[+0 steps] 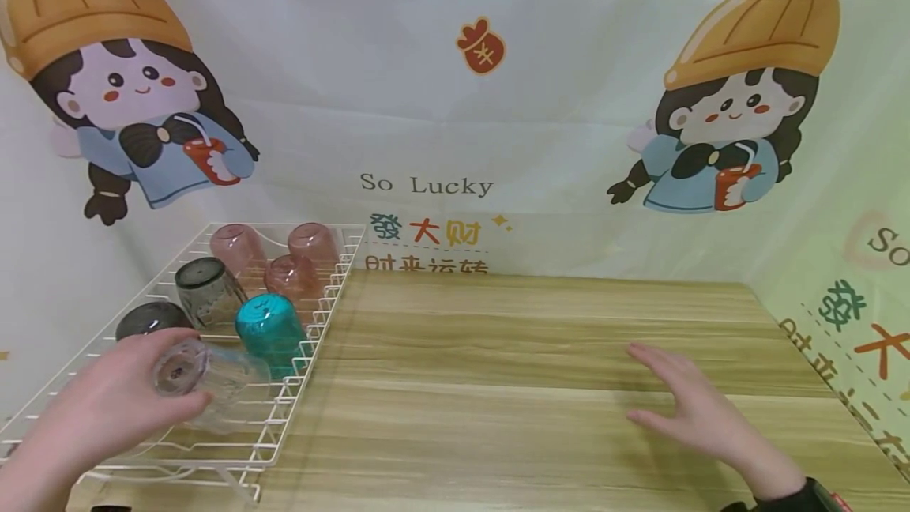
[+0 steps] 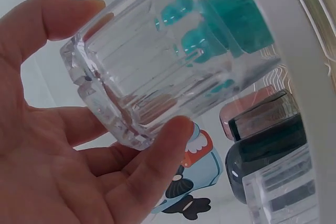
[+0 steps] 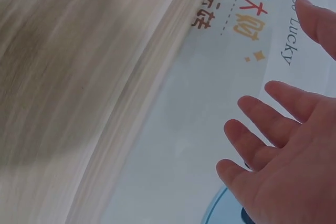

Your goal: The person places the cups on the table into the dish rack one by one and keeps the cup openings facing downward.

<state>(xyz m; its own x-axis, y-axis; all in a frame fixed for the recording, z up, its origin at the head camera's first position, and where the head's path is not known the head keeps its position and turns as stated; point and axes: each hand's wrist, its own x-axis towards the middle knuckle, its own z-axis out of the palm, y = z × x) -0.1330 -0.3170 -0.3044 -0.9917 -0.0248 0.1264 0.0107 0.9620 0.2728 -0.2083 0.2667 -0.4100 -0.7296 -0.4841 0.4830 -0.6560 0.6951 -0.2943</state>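
Observation:
My left hand point(image 1: 107, 393) grips a clear glass tumbler point(image 1: 231, 374) around its thick faceted base, at the near end of a white wire rack point(image 1: 178, 464). The left wrist view shows the thumb and fingers on either side of that clear tumbler point(image 2: 142, 72), its base toward the palm. Right beside it, a teal glass point(image 1: 270, 330) stands upside down on the rack. Over the right part of the wooden table, my right hand point(image 1: 700, 417) hovers with fingers spread, holding nothing; the right wrist view shows the same hand point(image 3: 289, 150) palm-side.
Behind, the rack carries two dark grey glasses point(image 1: 206, 291) and three pink ones point(image 1: 238, 247), upturned. Another clear glass point(image 2: 283, 187) shows low in the left wrist view. The wooden table point(image 1: 498, 385) ends at a printed cloth backdrop point(image 1: 554, 235) behind and at the right.

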